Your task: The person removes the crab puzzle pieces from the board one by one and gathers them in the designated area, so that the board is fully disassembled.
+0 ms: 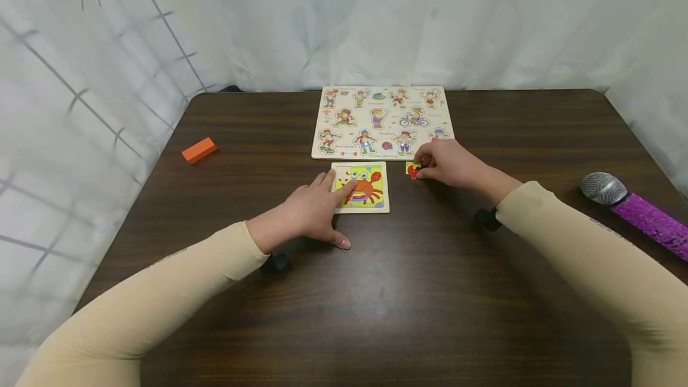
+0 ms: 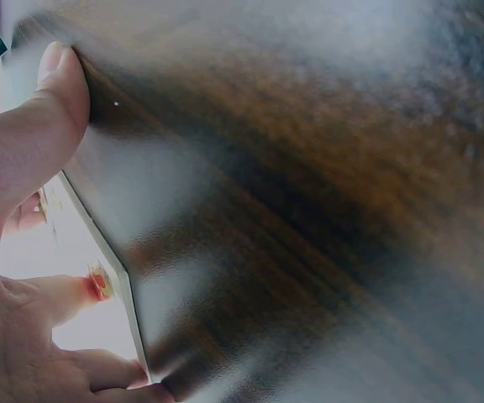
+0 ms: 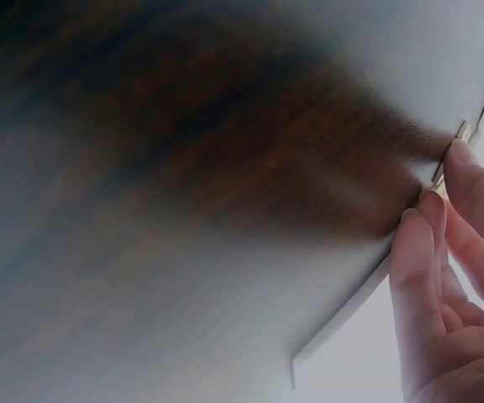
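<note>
Fingers and thumb of my right hand (image 1: 450, 163) pinch a small puzzle piece (image 1: 411, 170), yellow with red on it, low over the tabletop (image 1: 376, 291); in the right wrist view only its thin edge shows at the fingertips. The piece is near the middle of the tabletop's far half, just to the right of the crab puzzle (image 1: 386, 191) and apart from its frame.

My left hand (image 1: 314, 211) grasps nothing: its fingers are spread across the left side of the crab puzzle, one fingertip over the red crab, while the thumb is stretched out past the frame's near side. A pale patch shows in the upper left of the crab picture; my fingers hide part of that side.

Just beyond, along the middle of the tabletop's far edge, lies a larger sports board (image 1: 326, 126) with little figures on it. My right hand covers its near right corner in the head view, and I cannot tell whether they touch.

Towards the far left corner lies an orange block (image 1: 199, 151). Near the right edge, a microphone (image 1: 639, 212) lies with its silver head pointing inward and its purple handle outward.
</note>
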{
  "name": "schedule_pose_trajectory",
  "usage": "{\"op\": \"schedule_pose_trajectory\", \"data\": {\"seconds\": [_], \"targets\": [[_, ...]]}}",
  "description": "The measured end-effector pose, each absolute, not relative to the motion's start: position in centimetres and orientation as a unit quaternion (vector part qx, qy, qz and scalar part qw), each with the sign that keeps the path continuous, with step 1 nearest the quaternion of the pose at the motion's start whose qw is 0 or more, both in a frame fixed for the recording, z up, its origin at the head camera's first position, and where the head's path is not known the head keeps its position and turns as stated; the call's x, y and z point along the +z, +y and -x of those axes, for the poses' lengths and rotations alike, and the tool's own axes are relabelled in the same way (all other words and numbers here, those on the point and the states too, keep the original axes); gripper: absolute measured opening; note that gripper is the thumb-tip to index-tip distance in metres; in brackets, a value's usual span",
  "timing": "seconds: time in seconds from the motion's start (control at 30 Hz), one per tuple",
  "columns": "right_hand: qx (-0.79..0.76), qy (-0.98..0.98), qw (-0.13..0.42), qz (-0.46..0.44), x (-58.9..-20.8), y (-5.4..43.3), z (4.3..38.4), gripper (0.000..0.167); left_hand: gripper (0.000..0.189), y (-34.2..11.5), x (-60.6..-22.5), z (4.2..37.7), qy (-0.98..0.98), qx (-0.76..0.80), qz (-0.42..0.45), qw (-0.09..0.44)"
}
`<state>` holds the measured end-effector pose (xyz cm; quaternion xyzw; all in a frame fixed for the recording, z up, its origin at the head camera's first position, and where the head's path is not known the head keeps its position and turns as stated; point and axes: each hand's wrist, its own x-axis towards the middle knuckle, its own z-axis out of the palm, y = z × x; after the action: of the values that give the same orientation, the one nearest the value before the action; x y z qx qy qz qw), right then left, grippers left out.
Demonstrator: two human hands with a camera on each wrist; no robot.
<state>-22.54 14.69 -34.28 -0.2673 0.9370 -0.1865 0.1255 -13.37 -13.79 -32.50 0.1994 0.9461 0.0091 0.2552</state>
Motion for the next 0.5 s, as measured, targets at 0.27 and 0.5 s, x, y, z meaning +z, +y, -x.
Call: {"op": "schedule_pose_trajectory", "data": {"seconds": [0.27,0.5], "targets": [[-0.182,0.938,0.135,0.263,-34.14,14.67,22.49,0.027,0.122,-13.89,-32.53,13.30,0.946,0.016,-0.200,0.256],[-0.190,0.932,0.120,0.284,-33.87,14.23,22.38,0.025,0.123,-14.04,-32.53,13.25,0.945,0.024,-0.198,0.259]]}}
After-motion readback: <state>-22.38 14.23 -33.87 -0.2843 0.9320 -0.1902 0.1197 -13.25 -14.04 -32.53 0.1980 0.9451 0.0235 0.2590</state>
